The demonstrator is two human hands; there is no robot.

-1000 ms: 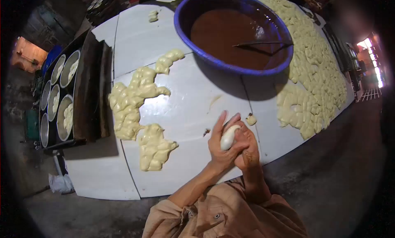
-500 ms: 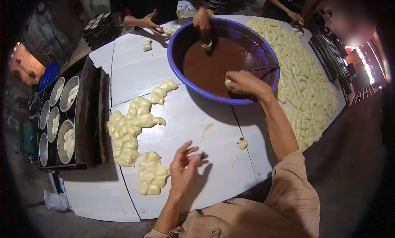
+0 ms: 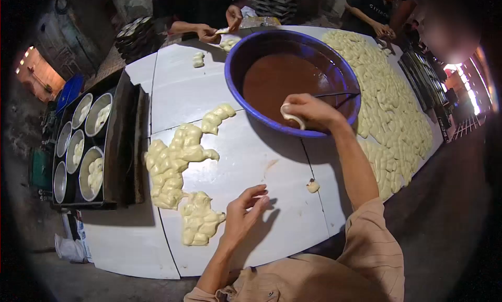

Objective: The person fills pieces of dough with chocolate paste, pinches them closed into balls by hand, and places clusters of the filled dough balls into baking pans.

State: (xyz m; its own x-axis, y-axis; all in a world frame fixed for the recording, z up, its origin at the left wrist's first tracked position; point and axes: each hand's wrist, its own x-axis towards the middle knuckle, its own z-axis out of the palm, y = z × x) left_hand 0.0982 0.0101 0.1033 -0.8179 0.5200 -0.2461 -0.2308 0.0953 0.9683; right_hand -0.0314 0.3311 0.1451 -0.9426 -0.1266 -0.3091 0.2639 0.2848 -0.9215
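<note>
My right hand (image 3: 312,113) is closed on a pale strip of dough (image 3: 294,119), over the near rim of a big blue-purple tub (image 3: 241,102). Smooth brown filling (image 3: 277,74) lies in the tub, and a dark stick (image 3: 342,93) reaches in over its right side. My left hand (image 3: 244,214) hovers above the white table with fingers apart and nothing in it. Just left of it sits a clump of pale dough pieces (image 3: 200,219), with a larger clump (image 3: 175,163) behind. A small dough piece with a brown spot (image 3: 312,186) lies alone below the tub.
At left, a dark tray (image 3: 121,145) holds several round metal tins (image 3: 60,182), some with dough inside. Many dough pieces (image 3: 389,108) cover the table's right side. Across the table, a co-worker's hands (image 3: 209,33) hold dough; another person's hands (image 3: 383,30) work at the far right.
My right hand has come up to the tub's near rim, and the dough strip now hangs in view from it. A co-worker's hand has left the tub. My left hand stays open.
</note>
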